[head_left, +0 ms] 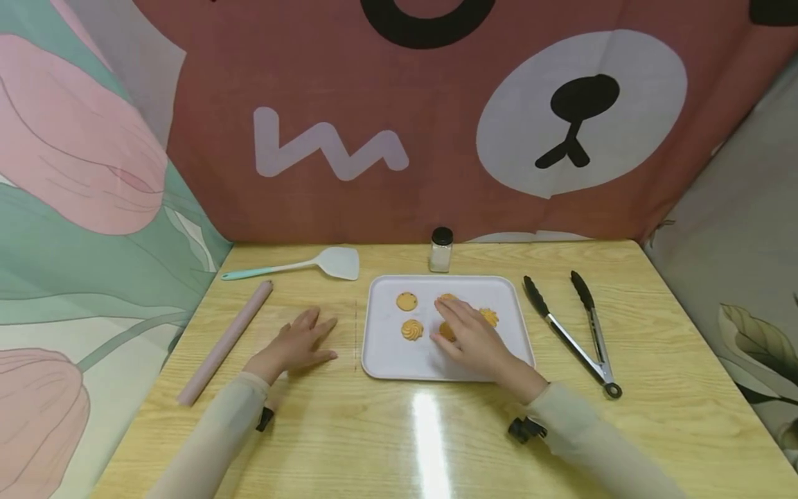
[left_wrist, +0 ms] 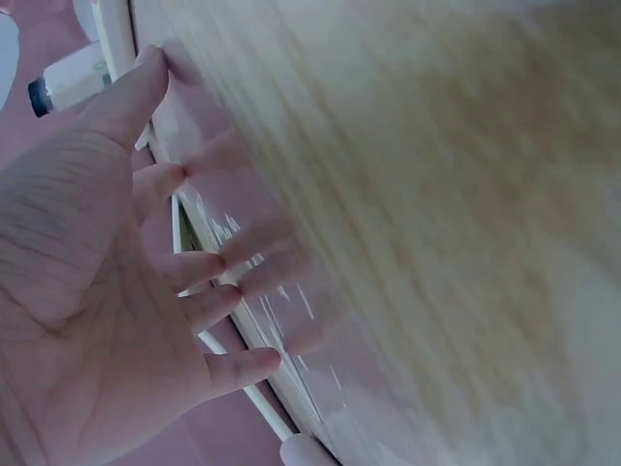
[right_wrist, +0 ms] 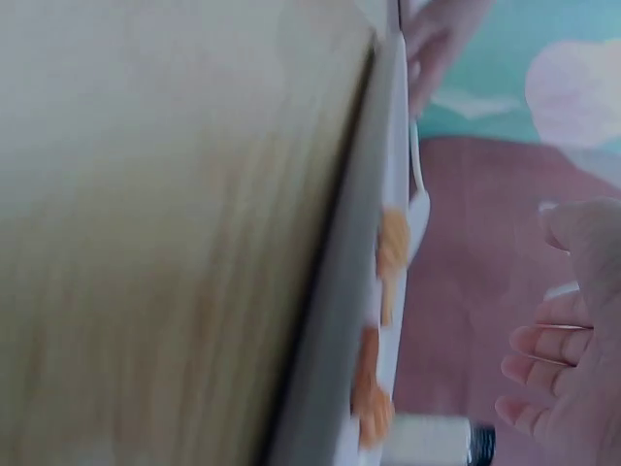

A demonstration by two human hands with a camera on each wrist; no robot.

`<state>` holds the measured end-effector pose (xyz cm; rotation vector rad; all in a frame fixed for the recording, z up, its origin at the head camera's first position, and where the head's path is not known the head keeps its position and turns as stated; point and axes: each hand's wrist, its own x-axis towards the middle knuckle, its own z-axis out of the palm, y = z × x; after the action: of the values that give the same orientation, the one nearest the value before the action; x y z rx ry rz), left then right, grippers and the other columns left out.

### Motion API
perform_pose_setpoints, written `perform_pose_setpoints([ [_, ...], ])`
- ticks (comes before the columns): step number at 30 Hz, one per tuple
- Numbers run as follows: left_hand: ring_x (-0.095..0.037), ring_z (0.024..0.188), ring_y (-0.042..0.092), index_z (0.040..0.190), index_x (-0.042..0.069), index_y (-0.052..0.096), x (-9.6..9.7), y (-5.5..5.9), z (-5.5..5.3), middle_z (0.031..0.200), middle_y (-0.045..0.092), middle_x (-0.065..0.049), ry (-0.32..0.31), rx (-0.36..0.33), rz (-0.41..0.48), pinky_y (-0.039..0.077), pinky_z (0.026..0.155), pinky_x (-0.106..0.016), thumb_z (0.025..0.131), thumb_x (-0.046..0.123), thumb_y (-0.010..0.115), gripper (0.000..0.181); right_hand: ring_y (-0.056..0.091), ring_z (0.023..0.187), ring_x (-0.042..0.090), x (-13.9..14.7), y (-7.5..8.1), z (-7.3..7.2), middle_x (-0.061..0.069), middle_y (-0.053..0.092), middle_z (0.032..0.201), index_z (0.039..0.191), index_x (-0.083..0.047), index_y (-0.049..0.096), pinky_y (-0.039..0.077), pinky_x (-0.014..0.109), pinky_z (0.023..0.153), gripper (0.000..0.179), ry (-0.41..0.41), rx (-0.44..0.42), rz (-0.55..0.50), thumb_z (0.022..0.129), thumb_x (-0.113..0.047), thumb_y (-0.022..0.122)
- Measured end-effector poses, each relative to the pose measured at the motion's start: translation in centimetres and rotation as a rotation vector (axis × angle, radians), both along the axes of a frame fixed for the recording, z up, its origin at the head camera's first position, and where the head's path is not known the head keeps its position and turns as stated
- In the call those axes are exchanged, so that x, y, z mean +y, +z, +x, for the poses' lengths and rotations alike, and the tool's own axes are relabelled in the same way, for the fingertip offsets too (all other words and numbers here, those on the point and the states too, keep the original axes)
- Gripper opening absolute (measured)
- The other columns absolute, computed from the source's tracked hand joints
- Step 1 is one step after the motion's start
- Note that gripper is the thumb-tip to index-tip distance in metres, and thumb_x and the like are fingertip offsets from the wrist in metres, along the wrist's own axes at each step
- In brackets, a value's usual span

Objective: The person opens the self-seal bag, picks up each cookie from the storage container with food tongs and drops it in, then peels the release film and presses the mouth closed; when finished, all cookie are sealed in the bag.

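Observation:
My right hand [head_left: 476, 343] is over the white tray [head_left: 386, 367], with its fingers extended and partly covering some cookies. In the right wrist view this hand [right_wrist: 572, 335] holds nothing and stands above the cookies [right_wrist: 391, 243]. A swirled cookie [head_left: 411, 330] and a flat round cookie [head_left: 406, 301] lie on the tray's left half. A flower-shaped cookie [head_left: 489, 317] lies farther right, and a darker cookie [head_left: 446, 331] shows beside my fingers. Left of the tray, my left hand [head_left: 299, 346] has its fingers spread; in the left wrist view, its fingertips are right at the tabletop.
Behind the tray stands a black-capped shaker [head_left: 440, 253]. A white spatula [head_left: 337, 263] with a turquoise handle lies at the back left, near a pinkish rolling pin [head_left: 227, 343]. Spread tongs [head_left: 580, 346] lie to the right. A printed curtain [head_left: 349, 208] borders the table [head_left: 337, 436].

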<state>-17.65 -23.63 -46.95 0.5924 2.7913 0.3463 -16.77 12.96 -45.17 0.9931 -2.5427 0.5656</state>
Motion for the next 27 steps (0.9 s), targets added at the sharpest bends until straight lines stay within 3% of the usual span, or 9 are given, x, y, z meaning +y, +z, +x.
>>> perform_pose_setpoints([
  [6,-0.047,0.137,0.017,0.146,0.014,0.037,-0.1,0.0,-1.1,0.150,0.018,-0.031,-0.017,0.002,0.025,0.024,0.098,-0.073,0.091,0.047,0.059,0.068,0.051,0.119,0.032,-3.0,-0.8,0.5,0.017,0.054,0.130,0.130,0.005,0.052,0.043,0.047,0.099,0.056,0.077,-0.024,0.039,0.089,-0.032,0.065],
  [13,-0.050,0.134,0.022,0.141,0.012,0.047,-0.6,0.0,-2.0,0.147,0.023,-0.033,-0.033,0.026,0.109,0.025,0.102,-0.068,0.090,0.039,0.063,0.060,0.049,0.123,0.031,-6.3,-1.2,0.0,0.018,0.052,0.132,0.130,0.004,0.053,0.039,0.041,0.104,0.056,0.189,-0.010,0.104,0.089,-0.033,0.064],
  [18,-0.051,0.129,0.031,0.130,0.006,0.058,-0.6,-0.3,-2.3,0.141,0.033,-0.035,-0.048,0.095,0.167,0.030,0.102,-0.064,0.091,0.027,0.064,0.045,0.040,0.132,0.030,-8.9,-1.1,-0.3,0.016,0.046,0.140,0.135,0.001,0.048,0.032,0.045,0.109,0.058,0.256,-0.102,0.237,0.094,-0.040,0.054],
  [22,-0.051,0.126,0.036,0.123,0.004,0.063,-0.3,-0.5,-2.5,0.136,0.041,-0.034,-0.060,0.145,0.182,0.033,0.101,-0.063,0.090,0.023,0.065,0.038,0.031,0.138,0.029,-10.5,-1.0,-0.5,0.014,0.039,0.146,0.140,-0.001,0.043,0.025,0.052,0.111,0.062,0.276,-0.171,0.325,0.096,-0.043,0.050],
  [27,-0.050,0.126,0.037,0.123,0.004,0.063,-0.1,-0.6,-2.6,0.135,0.043,-0.032,-0.051,0.140,0.162,0.032,0.102,-0.062,0.091,0.024,0.064,0.037,0.023,0.141,0.028,-11.9,-0.9,-0.8,0.014,0.030,0.151,0.145,-0.002,0.034,0.017,0.051,0.114,0.067,0.254,-0.202,0.379,0.097,-0.046,0.046],
])
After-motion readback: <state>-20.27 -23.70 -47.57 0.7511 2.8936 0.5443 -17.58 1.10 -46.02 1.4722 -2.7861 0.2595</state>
